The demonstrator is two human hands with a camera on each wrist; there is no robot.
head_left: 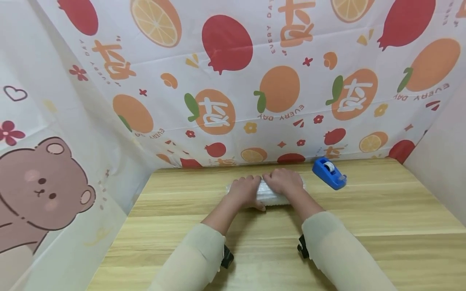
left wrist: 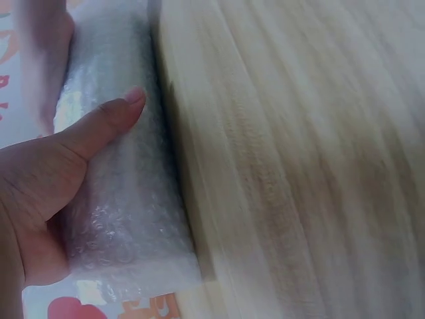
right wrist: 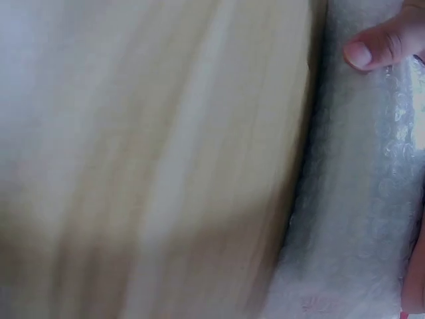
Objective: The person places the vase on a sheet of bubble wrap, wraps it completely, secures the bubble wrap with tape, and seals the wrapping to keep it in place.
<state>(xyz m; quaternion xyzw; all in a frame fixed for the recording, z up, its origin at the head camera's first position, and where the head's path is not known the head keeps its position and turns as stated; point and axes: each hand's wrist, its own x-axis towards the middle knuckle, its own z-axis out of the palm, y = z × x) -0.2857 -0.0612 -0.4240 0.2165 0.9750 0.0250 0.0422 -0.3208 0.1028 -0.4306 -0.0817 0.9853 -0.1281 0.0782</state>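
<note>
A roll-like bundle of bubble wrap (head_left: 269,195) lies crosswise near the back of the wooden table, with both hands on it. My left hand (head_left: 245,192) grips its left part; in the left wrist view the left thumb (left wrist: 109,123) lies across the near face of the bubble wrap (left wrist: 126,199). My right hand (head_left: 285,181) holds the right part, its fingers bent over the top toward the far side. Only an edge of the right hand (right wrist: 415,279) shows in the right wrist view, beside the bubble wrap (right wrist: 352,179). What lies inside the wrap is hidden.
A blue tape dispenser (head_left: 329,173) stands at the back right, just beyond the right hand. Behind the wooden table (head_left: 269,250) hangs a fruit-printed sheet (head_left: 247,81). On the left is a sheet with a printed bear (head_left: 47,186).
</note>
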